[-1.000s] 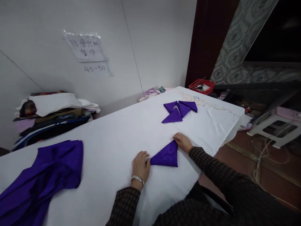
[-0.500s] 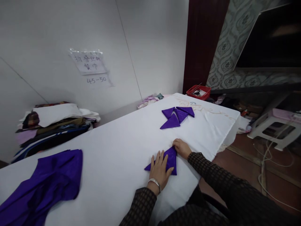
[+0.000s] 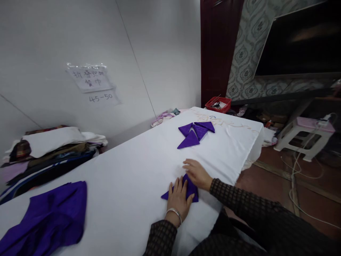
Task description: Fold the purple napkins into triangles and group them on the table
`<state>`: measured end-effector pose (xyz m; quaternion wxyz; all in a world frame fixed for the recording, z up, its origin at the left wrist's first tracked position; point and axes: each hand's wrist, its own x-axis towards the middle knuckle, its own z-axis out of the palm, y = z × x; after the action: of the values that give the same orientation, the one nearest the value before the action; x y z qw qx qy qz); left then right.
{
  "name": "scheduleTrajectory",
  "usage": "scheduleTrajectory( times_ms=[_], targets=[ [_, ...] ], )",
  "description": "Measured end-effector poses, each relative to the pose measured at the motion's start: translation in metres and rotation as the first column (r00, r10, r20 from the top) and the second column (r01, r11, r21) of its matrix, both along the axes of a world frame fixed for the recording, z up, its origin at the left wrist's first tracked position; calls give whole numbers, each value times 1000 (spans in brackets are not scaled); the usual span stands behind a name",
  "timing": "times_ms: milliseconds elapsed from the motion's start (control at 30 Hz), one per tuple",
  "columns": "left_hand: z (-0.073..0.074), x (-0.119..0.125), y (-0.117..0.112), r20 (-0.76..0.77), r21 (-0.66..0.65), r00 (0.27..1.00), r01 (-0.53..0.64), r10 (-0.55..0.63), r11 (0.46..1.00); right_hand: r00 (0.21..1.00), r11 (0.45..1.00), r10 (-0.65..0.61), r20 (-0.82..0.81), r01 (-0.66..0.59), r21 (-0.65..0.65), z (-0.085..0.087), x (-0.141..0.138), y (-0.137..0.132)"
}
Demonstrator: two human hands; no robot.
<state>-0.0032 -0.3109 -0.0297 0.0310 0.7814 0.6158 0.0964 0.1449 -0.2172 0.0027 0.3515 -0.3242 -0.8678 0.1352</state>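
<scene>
Left hand (image 3: 179, 201) is spread flat on the folded purple fabric triangle (image 3: 192, 188); right hand (image 3: 198, 175) is held unclasped at the triangle's far corner. Beyond the hands, purple cloth triangles (image 3: 189, 139) are grouped.

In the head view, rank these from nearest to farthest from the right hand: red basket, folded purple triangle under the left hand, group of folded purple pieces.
From the right hand:
1. Folded purple triangle: right by it, under the left hand.
2. Group of folded purple pieces: farther up the white tablecloth.
3. Red basket: beyond the group, by the cloth's far edge.
</scene>
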Motion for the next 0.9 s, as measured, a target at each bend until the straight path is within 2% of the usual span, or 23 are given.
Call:
scheduleTrajectory(
  times_ms=[67, 133, 200, 267, 467, 600, 767, 900],
  targets=[
    [2, 1, 1, 4, -17, 1000, 11, -11, 1000, 982, 984, 176, 70, -173, -41, 8, -16, -20],
    [4, 3, 2, 3, -33, 1000, 17, -17, 999, 952, 961, 263, 156, -244, -133, 11, -28, -32],
    [5, 4, 2, 6, -35, 1000, 4, -3, 999, 944, 956, 248, 218, -203, -211, 8, -33, -35],
    [5, 3, 1, 16, -31, 1000, -11, 11, 999, 948, 965, 182, 263, -120, -235, 1, -30, -30],
    [-3, -1, 3, 11, 17, 1000, -13, 13, 1000, 940, 976, -32, 339, 103, -193, -21, -8, -3],
    [-2, 0, 4, 0, 25, 1000, -13, 13, 1000, 914, 966, -85, 396, 173, -192, -27, 6, 10],
    [-4, 1, 3, -19, 22, 1000, -21, 21, 1000, 889, 966, -66, 454, 170, -193, -25, 13, 16],
    [-7, 1, 5, -41, 1, 999, -30, 30, 1000, 871, 941, -37, 490, 196, -278, -8, 9, 13]
  ],
)
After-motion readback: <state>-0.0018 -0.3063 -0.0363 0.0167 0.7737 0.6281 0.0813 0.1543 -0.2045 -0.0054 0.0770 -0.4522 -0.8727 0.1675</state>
